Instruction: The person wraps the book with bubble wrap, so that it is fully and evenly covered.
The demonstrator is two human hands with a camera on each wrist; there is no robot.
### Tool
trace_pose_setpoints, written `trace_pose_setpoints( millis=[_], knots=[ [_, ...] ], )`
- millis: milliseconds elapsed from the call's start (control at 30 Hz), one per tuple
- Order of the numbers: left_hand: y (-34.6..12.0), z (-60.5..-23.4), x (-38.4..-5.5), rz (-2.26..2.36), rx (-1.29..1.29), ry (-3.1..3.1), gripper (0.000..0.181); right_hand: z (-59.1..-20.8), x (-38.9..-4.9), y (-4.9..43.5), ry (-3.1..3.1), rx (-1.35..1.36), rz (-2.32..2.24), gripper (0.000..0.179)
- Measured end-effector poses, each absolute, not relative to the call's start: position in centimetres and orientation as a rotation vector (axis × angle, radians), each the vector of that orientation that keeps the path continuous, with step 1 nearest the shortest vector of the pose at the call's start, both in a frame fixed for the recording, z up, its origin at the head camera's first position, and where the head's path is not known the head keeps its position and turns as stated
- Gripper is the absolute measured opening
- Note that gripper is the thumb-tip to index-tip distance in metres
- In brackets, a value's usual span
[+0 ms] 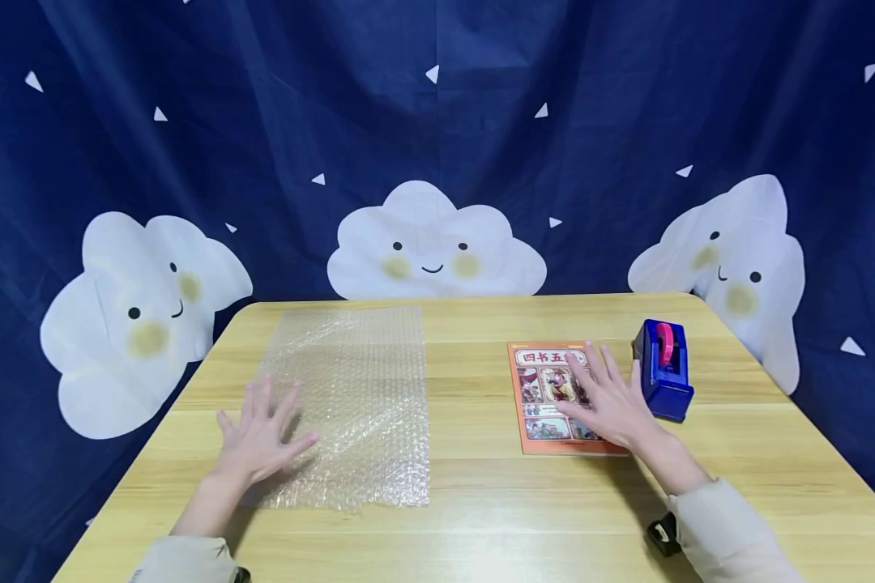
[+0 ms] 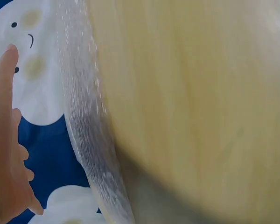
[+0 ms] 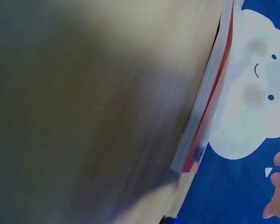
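A book [image 1: 545, 397] with an orange-bordered cover, printed with Chinese characters and several small pictures, lies flat on the pale wood-grain tabletop [image 1: 467, 526]. Above the book, covering part of its right side, is the right hand [image 1: 612, 413], palm down with fingers straight and spread, gripping nothing; the right wrist view shows a space between this hand and the book's cover. Just to the right of the book stands a blue tape dispenser [image 1: 671, 397] holding a pink ring [image 1: 665, 344], with the little finger's tip close beside it in the head view. Well to the left of the book, a clear sheet of bubble wrap [image 1: 364, 405] lies spread out, larger than the book and reaching both farther back and farther forward. The left hand [image 1: 255, 445], farther left of the book than most of the sheet, is over the wrap's left edge, its fingers also straight and fanned and its grasp free of anything. Pale sleeves [image 1: 732, 530] cover both forearms, and a black wrist-worn device [image 1: 663, 534] shows nearer the person than the book. Behind the book hangs a dark blue curtain [image 1: 437, 129] printed with smiling white clouds [image 1: 423, 219] and small white triangles [image 1: 542, 111]
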State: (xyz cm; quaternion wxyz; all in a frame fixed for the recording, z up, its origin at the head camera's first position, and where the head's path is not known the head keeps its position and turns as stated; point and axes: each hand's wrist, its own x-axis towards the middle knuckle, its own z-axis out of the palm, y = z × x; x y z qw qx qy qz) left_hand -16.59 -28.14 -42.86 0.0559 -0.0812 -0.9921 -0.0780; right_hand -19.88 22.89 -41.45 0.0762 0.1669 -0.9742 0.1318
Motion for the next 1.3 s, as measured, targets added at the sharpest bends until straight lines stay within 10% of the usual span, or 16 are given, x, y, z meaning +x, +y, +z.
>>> trace_pose_setpoints(
  millis=[633,1300],
  knots=[
    [-33.6,-42.4,-15.5,-1.024,-0.384,-2.883,0.099,-40.5,-23.3,19.7,-2.816,0.851,1.731,0.073],
    [-36.3,-42.3,-13.7,-1.033,-0.284,-2.981,0.097,-40.9,-26.6,13.8,-2.961,0.946,1.926,0.073]
  ],
)
